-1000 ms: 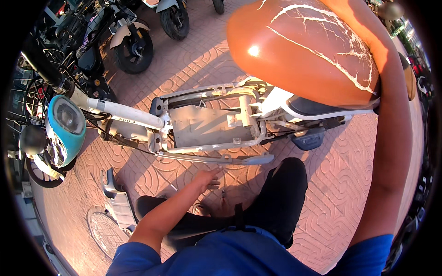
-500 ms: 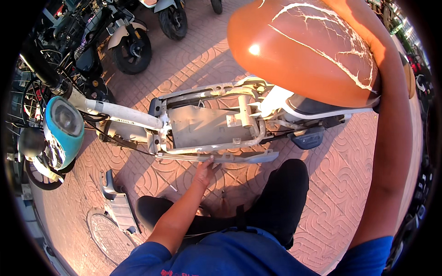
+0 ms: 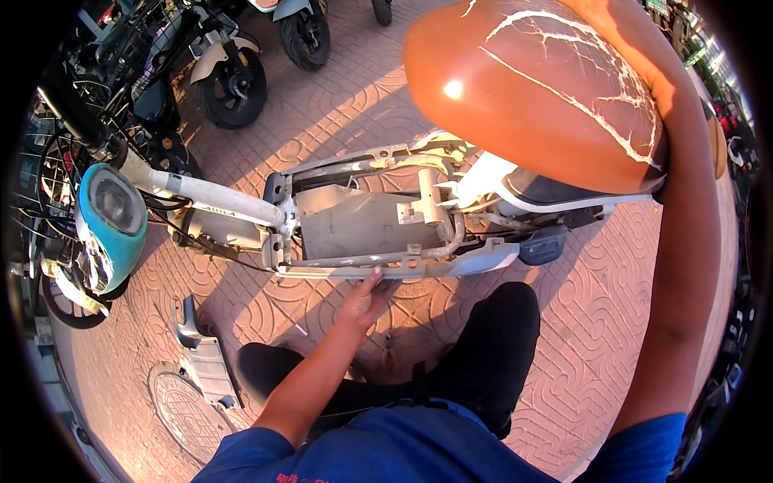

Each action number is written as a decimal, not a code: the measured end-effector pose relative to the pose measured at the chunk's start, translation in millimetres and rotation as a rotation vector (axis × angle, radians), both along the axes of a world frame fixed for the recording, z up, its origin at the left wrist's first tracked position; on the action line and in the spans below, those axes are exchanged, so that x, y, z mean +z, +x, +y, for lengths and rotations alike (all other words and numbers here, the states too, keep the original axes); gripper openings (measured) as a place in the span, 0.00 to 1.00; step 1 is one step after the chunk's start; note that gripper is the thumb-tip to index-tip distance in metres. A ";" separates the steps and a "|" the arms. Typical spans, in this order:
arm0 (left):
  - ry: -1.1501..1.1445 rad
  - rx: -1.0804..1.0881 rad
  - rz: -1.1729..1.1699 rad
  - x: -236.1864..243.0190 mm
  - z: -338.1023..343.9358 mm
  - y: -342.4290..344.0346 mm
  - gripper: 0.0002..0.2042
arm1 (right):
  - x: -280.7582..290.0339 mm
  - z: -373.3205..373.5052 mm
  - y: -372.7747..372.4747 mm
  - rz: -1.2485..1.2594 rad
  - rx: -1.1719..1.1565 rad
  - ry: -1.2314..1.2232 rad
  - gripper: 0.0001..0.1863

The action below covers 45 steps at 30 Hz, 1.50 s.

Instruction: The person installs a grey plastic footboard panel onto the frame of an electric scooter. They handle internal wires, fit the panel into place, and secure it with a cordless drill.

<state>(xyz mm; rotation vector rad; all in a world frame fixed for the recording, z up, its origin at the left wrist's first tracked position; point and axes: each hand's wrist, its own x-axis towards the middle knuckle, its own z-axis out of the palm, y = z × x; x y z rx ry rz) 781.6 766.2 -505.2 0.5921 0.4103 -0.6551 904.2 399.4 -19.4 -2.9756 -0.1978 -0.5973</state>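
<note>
My left hand [image 3: 364, 299] grips the long grey side strip [image 3: 475, 259] along the near edge of a scooter's exposed frame [image 3: 427, 197], thumb on top and fingers mostly underneath. My right hand [image 3: 604, 20] rests at the upper edge of a cracked orange-brown seat [image 3: 531, 105]; its fingers are hidden at the picture's edge. The scooter has a white steering column [image 3: 225, 204] and a turquoise headlamp housing [image 3: 118, 217] at the left. A flat dull plate [image 3: 354, 225] sits inside the frame. A small tool [image 3: 389, 348] lies on the paving near my legs.
A detached grey plastic panel [image 3: 211, 370] lies at the lower left beside a round manhole cover [image 3: 177, 410]. Parked two-wheelers [image 3: 233, 88] line the upper left, with more at the far right rim. A short white stick [image 3: 302, 328] lies on the patterned paving [image 3: 588, 338].
My left hand has moved up and taken hold of the grey strip, which has shifted right and closer to the frame. The seat has shifted slightly right.
</note>
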 end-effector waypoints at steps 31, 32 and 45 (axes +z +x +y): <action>0.384 -0.136 -0.021 17.8 -44.2 2.9 0.23 | -6.9 8.1 0.2 -0.344 0.217 -0.047 0.10; 0.403 -0.141 -0.016 22.3 -45.3 2.5 0.24 | -8.5 10.2 0.4 -0.420 0.190 0.081 0.10; 0.707 -0.349 0.128 48.5 -31.9 24.4 0.24 | -338.9 153.3 -176.8 0.646 -0.122 1.782 0.22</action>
